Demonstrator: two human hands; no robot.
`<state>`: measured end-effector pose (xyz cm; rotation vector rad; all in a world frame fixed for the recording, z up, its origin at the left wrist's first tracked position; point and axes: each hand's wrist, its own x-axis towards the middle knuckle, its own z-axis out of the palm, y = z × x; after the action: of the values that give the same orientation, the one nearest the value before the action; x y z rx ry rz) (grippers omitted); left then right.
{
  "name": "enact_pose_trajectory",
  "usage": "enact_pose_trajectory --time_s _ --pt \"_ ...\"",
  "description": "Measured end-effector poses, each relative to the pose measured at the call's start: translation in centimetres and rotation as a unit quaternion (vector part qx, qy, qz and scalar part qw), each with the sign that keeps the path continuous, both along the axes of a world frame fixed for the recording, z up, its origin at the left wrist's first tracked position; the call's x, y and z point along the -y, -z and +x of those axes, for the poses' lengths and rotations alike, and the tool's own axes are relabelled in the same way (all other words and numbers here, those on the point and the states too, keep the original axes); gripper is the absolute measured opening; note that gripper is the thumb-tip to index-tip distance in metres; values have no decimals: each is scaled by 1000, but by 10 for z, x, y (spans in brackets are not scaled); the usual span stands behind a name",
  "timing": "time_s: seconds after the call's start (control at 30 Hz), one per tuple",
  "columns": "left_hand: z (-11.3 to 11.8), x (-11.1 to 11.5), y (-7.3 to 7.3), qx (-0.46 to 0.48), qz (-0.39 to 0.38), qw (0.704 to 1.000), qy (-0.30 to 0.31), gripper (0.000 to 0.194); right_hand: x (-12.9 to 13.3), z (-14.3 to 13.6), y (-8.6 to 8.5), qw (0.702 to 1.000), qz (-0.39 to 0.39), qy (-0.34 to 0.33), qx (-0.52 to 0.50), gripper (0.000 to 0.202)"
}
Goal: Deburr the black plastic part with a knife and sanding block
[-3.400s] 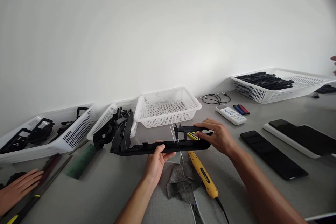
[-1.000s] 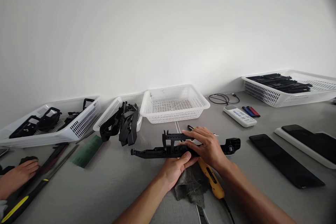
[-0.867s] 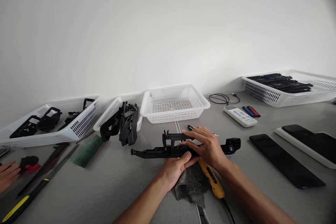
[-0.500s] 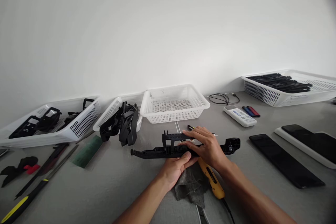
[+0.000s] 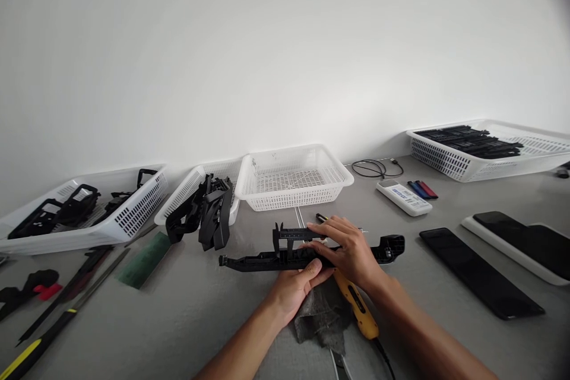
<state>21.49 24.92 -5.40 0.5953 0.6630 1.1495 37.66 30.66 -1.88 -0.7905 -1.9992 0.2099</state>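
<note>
My left hand [image 5: 296, 291] grips a long black plastic part [image 5: 258, 262] from below, thumb along its near side. My right hand [image 5: 350, 246] is closed on a black caliper [image 5: 291, 234], held level just above the part. The caliper's jaws point down and meet the part's middle; the exact contact is too small to tell. Right of the hands the part ends in a wider, boxy piece [image 5: 392, 247]. Beneath the hands lie a grey cloth [image 5: 320, 320] and a yellow corded tool [image 5: 358, 306], whose upper end is hidden.
Behind the hands stands a white basket [image 5: 294, 196], with another basket [image 5: 236, 211] of black parts beside it. More parts fill baskets at far left [image 5: 120, 222] and far right [image 5: 467, 172]. A file [image 5: 57, 326] lies left; a black slab [image 5: 481, 273] lies right.
The view has shifted slightly, so most things sit a little further left. Both hands keep the same hold on the part and the caliper.
</note>
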Motion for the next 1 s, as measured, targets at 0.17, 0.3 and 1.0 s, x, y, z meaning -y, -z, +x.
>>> enact_pose_trajectory --time_s 0.17,0.3,1.0 --pt "0 0 -1 0 4 1000 -6 41 -2 2 1 1000 -12 6 9 28" --pt "1 0 -5 -27 7 1000 -4 44 -3 6 -3 999 -29 13 -7 25" --pt "-24 -12 -25 -51 -24 965 -256 23 -22 57 -15 994 -70 79 0 17"
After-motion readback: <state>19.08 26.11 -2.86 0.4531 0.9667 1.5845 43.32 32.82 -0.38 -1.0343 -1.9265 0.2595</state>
